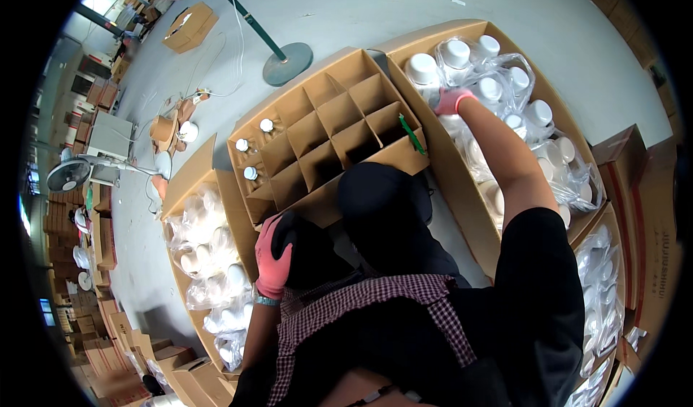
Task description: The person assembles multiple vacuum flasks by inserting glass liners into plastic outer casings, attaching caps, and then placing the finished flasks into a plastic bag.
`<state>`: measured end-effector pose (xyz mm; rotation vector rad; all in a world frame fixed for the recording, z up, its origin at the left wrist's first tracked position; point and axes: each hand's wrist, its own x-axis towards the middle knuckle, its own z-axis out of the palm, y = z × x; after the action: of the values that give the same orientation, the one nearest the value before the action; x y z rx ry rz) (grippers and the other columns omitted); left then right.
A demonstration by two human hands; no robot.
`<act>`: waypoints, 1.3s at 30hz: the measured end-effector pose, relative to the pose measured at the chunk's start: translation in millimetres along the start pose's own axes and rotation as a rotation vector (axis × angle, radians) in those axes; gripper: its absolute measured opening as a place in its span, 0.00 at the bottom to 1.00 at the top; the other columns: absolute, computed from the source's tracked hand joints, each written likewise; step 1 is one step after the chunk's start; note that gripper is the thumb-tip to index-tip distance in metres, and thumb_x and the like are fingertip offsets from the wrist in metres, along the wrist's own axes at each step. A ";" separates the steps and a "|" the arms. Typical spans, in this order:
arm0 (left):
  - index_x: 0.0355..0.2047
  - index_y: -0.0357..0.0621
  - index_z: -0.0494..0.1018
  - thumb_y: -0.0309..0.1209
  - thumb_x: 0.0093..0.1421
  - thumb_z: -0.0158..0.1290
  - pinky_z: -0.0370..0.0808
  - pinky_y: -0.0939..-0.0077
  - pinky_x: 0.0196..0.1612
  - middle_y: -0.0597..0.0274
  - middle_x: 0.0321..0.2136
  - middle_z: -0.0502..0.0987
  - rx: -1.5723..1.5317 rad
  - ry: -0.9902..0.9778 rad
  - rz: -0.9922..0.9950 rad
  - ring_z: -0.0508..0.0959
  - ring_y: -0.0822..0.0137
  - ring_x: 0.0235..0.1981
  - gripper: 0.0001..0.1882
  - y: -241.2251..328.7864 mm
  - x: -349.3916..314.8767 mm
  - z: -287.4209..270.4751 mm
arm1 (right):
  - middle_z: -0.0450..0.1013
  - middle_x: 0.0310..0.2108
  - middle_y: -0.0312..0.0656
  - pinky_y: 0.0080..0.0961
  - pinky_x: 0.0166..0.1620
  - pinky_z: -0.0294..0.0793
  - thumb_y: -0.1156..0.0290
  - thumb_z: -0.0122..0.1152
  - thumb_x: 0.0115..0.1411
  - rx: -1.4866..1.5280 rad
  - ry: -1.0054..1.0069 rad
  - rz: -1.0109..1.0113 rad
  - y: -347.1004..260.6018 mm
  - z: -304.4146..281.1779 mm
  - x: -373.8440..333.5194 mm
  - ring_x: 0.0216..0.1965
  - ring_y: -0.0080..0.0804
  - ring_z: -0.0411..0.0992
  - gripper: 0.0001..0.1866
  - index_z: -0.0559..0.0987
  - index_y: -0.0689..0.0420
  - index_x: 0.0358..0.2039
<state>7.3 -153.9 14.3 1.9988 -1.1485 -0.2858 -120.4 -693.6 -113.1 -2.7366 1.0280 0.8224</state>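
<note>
My left hand [273,255], in a pink glove, rests on my knee with its thumb spread from the fingers and nothing in it. My right hand [453,101], in a pink and grey glove, reaches into the right carton [446,147] among bagged bottles with white caps [488,89]. Its fingers are smeared and partly hidden, so I cannot see whether they grip a bottle. In front of my knees stands an open carton with cardboard dividers [338,111]. Three small bottles with white caps [250,173] stand in its left compartments. A slim green object [412,134] lies at its right edge.
At the left is another carton of bagged white bottles [209,255]. More bagged bottles [599,291] fill a carton at the lower right, beside brown cartons [653,226]. A stand fan's round base [287,63] and loose cords [209,89] lie on the grey floor beyond.
</note>
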 end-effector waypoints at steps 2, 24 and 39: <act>0.51 0.33 0.72 0.21 0.49 0.50 0.67 0.64 0.60 0.46 0.50 0.74 0.062 0.132 -0.032 0.74 0.49 0.53 0.26 -11.7 -21.0 -19.5 | 0.74 0.56 0.46 0.40 0.56 0.72 0.47 0.54 0.56 -0.221 -0.200 -0.019 -27.3 -0.5 11.8 0.56 0.46 0.73 0.35 0.74 0.54 0.60; 0.51 0.42 0.73 0.28 0.52 0.58 0.72 0.62 0.53 0.52 0.45 0.76 0.176 0.164 -0.235 0.75 0.50 0.48 0.24 -45.2 -48.5 -45.0 | 0.70 0.59 0.55 0.35 0.63 0.66 0.37 0.64 0.47 0.188 0.392 0.165 -13.7 -43.8 107.6 0.61 0.46 0.68 0.54 0.62 0.63 0.65; 0.65 0.31 0.58 0.50 0.61 0.54 0.68 0.67 0.60 0.46 0.60 0.69 -0.524 0.299 0.188 0.72 0.59 0.58 0.42 47.7 -4.0 -49.8 | 0.72 0.49 0.47 0.34 0.56 0.68 0.59 0.72 0.33 -0.118 0.819 -1.080 -113.7 -301.9 -387.7 0.52 0.46 0.71 0.41 0.76 0.51 0.54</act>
<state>2.1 -137.5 81.1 1.4096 -0.9425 -0.1614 -154.1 -465.3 335.4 -3.0611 -0.5710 -0.4348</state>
